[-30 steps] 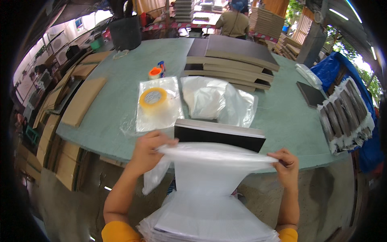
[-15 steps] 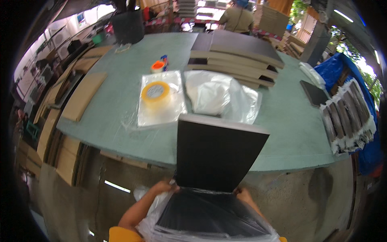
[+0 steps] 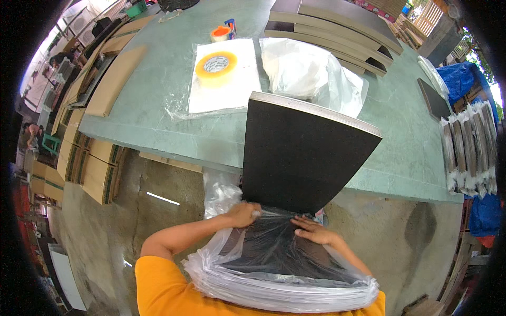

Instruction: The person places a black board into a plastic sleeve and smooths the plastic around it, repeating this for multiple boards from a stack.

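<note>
A black board with a pale edge [image 3: 305, 152] stands tilted at the table's front edge. Its lower end runs into a clear plastic bag [image 3: 284, 297], which is bunched in thick folds near my body. My left hand [image 3: 244, 215] is closed on the plastic bag beside the board's lower left corner. Across from it, my right hand [image 3: 314, 230] lies on the plastic with its fingers stretched out and thumb apart. Through the film a dark surface shows between my forearms. The board's bottom edge is hidden by the film.
On the green table [image 3: 174, 131] lie a yellow tape roll [image 3: 216, 64] on flat clear bags, a tape dispenser [image 3: 221, 33] and a crumpled plastic bag [image 3: 311, 73]. Stacked dark boards [image 3: 337, 31] sit behind. Wrapped boards [image 3: 472, 150] stand at right, cardboard pieces [image 3: 117, 79] at left.
My view has tipped downward. My right hand has come from the board's right edge inward onto the film, its fingers now spread. My left hand is also further in, gripping the plastic.
</note>
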A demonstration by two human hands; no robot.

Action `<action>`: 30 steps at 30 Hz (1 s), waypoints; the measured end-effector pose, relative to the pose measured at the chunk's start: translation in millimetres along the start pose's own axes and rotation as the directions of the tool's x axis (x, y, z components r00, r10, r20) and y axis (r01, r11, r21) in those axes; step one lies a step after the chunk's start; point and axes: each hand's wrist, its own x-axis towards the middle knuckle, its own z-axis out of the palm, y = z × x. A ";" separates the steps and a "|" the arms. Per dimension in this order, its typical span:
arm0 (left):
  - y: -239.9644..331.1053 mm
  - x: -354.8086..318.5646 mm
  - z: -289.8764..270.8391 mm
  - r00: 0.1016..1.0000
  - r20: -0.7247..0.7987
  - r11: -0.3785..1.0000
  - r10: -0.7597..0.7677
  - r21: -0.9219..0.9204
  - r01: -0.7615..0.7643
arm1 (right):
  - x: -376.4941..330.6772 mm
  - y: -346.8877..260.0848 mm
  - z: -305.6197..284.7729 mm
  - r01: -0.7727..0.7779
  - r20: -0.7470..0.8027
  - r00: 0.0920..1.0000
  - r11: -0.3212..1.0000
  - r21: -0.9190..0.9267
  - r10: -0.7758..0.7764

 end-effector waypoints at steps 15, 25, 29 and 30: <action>177.7 27.0 -169.7 0.836 -0.374 0.641 0.401 -0.537 -0.548 | -28.5 -160.2 -130.1 0.679 -0.652 0.706 0.528 0.510 -0.278; 156.8 38.3 -175.9 0.867 -0.479 0.750 0.137 -0.522 -0.407 | -57.5 -99.2 -127.7 0.641 -0.474 0.735 0.724 0.252 -0.486; 155.8 45.0 -165.3 0.880 -0.439 0.876 0.183 -0.333 -0.349 | -63.2 -120.8 -129.9 0.460 -0.531 0.824 0.782 0.421 -0.199; 150.5 45.4 -167.4 0.868 -0.454 0.921 0.202 -0.213 -0.326 | -67.8 -138.2 -128.8 0.490 -0.619 0.782 0.686 0.537 -0.075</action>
